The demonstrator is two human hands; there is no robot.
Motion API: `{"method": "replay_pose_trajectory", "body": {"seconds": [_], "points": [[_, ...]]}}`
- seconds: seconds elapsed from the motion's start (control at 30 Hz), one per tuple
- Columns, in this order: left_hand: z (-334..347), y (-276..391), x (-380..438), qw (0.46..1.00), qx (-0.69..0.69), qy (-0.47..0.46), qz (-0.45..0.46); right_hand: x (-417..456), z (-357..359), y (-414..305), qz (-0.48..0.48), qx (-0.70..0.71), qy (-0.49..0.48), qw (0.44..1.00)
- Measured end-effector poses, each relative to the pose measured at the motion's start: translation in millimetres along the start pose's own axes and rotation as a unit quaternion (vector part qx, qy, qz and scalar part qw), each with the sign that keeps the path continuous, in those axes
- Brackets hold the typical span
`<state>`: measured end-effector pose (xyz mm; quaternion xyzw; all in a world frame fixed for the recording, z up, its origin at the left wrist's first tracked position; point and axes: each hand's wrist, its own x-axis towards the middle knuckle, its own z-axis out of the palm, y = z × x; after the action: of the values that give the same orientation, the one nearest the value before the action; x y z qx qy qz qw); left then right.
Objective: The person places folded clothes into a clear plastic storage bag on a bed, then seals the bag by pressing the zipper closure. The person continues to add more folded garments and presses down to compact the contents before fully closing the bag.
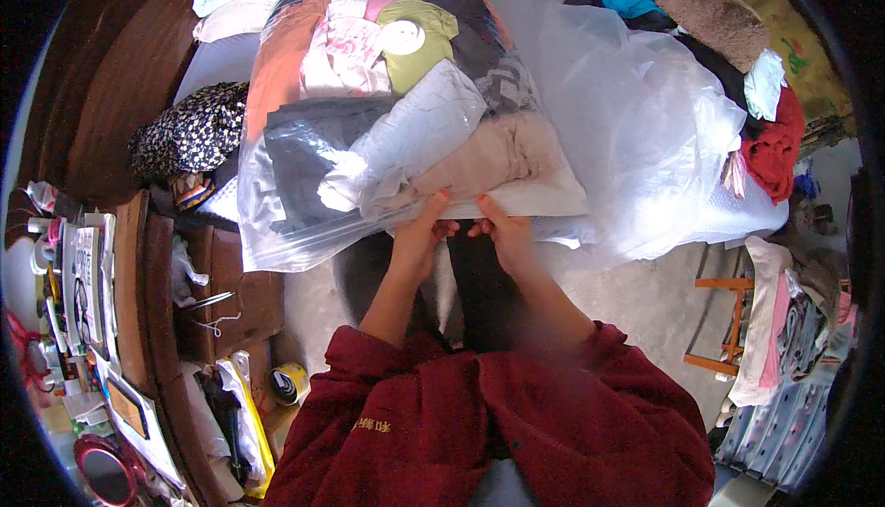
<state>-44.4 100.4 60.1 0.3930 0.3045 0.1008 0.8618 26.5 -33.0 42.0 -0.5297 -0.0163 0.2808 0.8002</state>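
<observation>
A large clear plastic storage bag (290, 244) lies on the bed, filled with folded clothes. My left hand (423, 234) and my right hand (503, 230) pinch its near edge close together, thumbs on top and fingers curled below. Through the film show a dark grey garment (304, 168), a white one (415, 120), a beige one (484, 154) and an olive-green one (422, 37). A floral white garment (346, 51) and an orange one (283, 51) lie farther back. The left part of the edge, with its strip-like lines, hangs past the bed.
Another translucent plastic bag (615, 127) spreads over the bed on the right. Beyond it are a red garment (771, 147) and a brown fleecy cloth (712, 16). A dotted black cloth (190, 130) lies left. A wooden cabinet (155, 299) and a wooden stool (726, 327) flank me.
</observation>
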Motion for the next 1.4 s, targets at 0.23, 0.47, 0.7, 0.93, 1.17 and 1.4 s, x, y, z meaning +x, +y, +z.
{"method": "replay_pose_trajectory", "body": {"seconds": [0.23, 0.47, 0.7, 0.93, 1.17, 1.4], "points": [[-9.5, -7.0, 8.8, 0.998, 0.058, -0.011, 0.035, 1.9, 0.2, 2.7, -0.010, 0.027, -0.014, 0.999], [-12.3, -10.5, 10.6, 0.989, 0.117, -0.020, 0.086, -1.8, 0.2, 1.0, -0.011, -0.040, -0.005, 0.999], [-12.3, -11.1, 11.0, 0.968, 0.206, -0.031, 0.140, 0.8, 20.9, -13.1, 0.084, -0.154, -0.031, 0.984], [-13.9, -9.0, 4.9, 0.981, 0.175, -0.034, 0.078, 4.0, 15.3, -1.7, -0.017, -0.109, -0.074, 0.991], [-20.8, 6.2, -8.6, 0.994, 0.090, 0.018, 0.059, -0.9, 22.9, -7.0, -0.012, -0.091, -0.053, 0.994], [-17.5, -1.2, -1.1, 0.991, 0.065, 0.013, 0.116, 6.7, 12.1, 6.3, -0.011, -0.102, -0.071, 0.992]]}}
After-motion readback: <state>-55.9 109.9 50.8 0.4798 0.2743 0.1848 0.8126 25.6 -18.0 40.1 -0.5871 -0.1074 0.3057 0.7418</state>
